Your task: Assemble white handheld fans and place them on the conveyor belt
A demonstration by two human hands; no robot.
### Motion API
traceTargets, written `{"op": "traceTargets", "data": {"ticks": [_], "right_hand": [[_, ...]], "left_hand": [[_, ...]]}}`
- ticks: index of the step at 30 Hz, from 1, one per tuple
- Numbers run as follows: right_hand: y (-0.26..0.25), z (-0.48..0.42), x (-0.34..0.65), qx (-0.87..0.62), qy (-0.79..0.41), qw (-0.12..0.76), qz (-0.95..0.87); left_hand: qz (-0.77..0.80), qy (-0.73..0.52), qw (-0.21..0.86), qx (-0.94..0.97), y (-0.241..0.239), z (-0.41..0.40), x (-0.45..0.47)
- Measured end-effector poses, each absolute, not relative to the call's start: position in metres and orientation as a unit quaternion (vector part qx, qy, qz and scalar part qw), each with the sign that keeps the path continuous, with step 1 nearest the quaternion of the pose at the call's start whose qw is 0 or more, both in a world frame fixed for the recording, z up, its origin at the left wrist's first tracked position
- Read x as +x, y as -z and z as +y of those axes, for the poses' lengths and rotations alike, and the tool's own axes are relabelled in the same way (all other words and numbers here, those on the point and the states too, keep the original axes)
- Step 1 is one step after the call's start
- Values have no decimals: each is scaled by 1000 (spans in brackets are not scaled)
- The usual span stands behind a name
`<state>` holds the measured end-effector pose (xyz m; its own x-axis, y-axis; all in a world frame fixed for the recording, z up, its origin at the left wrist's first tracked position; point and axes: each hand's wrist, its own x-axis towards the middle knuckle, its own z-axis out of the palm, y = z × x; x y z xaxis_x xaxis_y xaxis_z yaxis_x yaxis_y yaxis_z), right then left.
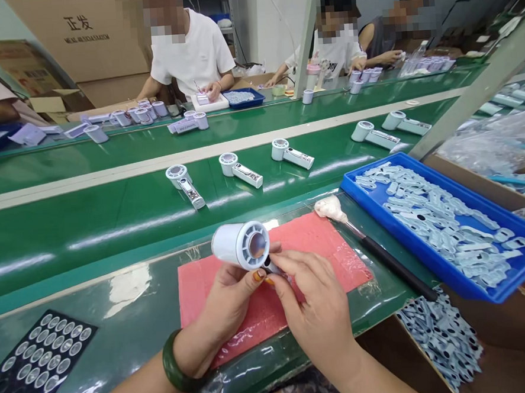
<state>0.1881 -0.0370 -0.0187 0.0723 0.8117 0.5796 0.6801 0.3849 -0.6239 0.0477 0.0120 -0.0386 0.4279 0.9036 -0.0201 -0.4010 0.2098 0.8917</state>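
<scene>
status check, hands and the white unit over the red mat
Left hand grips white handheld unit. Right hand pinches at its handle end. Both above red mat; nothing blocking.

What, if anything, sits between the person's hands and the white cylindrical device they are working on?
Nothing visible. The left hand already holds the white cylindrical device from below, over the red mat, and the right hand has its fingertips at the device's lower end. Whether those fingertips hold a small part is too small to tell.

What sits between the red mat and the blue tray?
Head view: a black-handled brush with a pale tuft lies on the green bench between the red mat and the blue tray.
</scene>
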Motion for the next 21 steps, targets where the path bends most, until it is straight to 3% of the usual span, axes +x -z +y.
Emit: {"op": "traceTargets", "data": {"ticks": [21], "right_hand": [[21, -40, 187, -549, -95, 513, -653]], "left_hand": [[289, -453, 710, 455, 40, 11, 47]]}}
